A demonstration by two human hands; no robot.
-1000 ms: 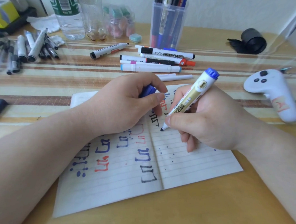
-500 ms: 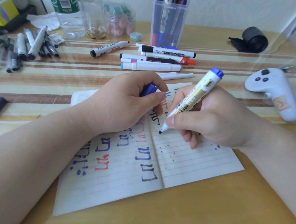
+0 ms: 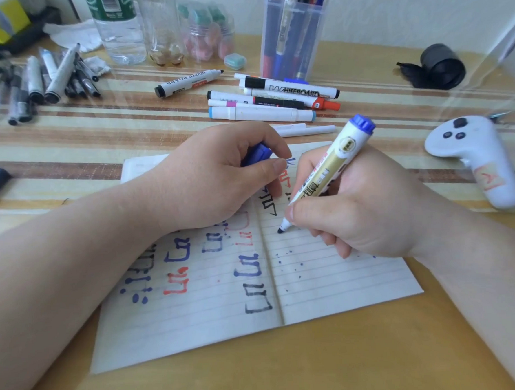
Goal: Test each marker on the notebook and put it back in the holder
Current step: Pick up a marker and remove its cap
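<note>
The right hand (image 3: 365,209) grips a white and gold plastic marker with a blue end (image 3: 330,172), thumb and curled fingers closed round the lower barrel close to the nib. The marker tilts up and away to the right. Its dark blue tip sits on or just above the right page of the open lined paper notebook (image 3: 331,286), near the centre fold; whether it touches cannot be told. The left hand (image 3: 213,179) rests on the left page, fingers curled round a small blue cap (image 3: 258,154), presumably this marker's.

The marker looks light, stiff and smooth. The low grip suits writing, since it steadies the nib. For recapping and dropping it into the clear plastic holder (image 3: 293,39), which stands at the far side of the wooden table (image 3: 321,371) with other markers upright in it, a hold at mid-barrel would likely serve better. The cap probably needs a firm push to seat. The thin pages could slide or smear wet ink, so the left hand's weight helps.

A row of loose white markers (image 3: 274,100) lies between notebook and holder.
</note>
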